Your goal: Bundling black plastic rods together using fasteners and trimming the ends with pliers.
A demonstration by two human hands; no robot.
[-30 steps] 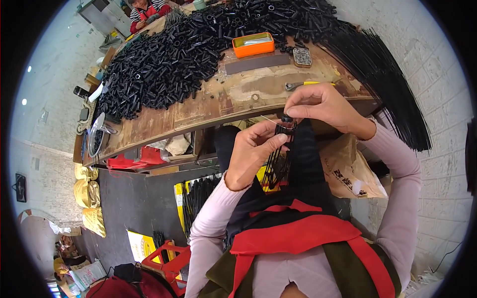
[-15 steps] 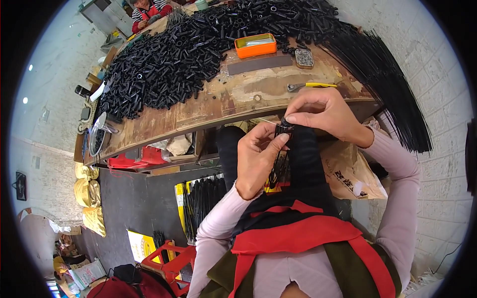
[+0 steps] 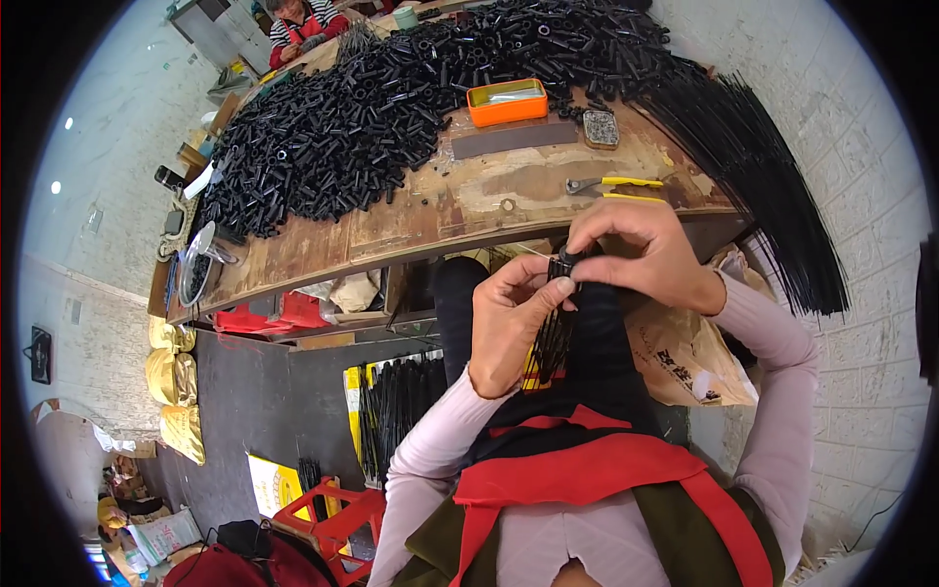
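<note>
Above my lap, my left hand (image 3: 507, 318) is closed around a bundle of thin black strands (image 3: 554, 344), whose lower ends hang down. At the bundle's top is a small dark piece (image 3: 566, 259), pinched between the thumb and fingers of my right hand (image 3: 650, 252). A thin pale length (image 3: 534, 252), like a wire or needle, sticks out to the left beside it. Exactly how the dark piece joins the strands is hidden by my fingers. Just beyond my right hand, yellow-handled pliers (image 3: 616, 183) lie on the wooden table (image 3: 469, 210).
A large heap of short black tubes (image 3: 323, 157) covers the table's far left. An orange box (image 3: 509, 114), a grey strip (image 3: 514, 140) and a small clear box (image 3: 601, 129) lie mid-table. Long black strands (image 3: 773, 176) overhang its right edge. Across the table sits another person (image 3: 303, 29).
My right hand has moved slightly lower and closer to my left, its fingers now nearer the bundle's top. The left hand keeps its grip. The whole view has shifted slightly.
</note>
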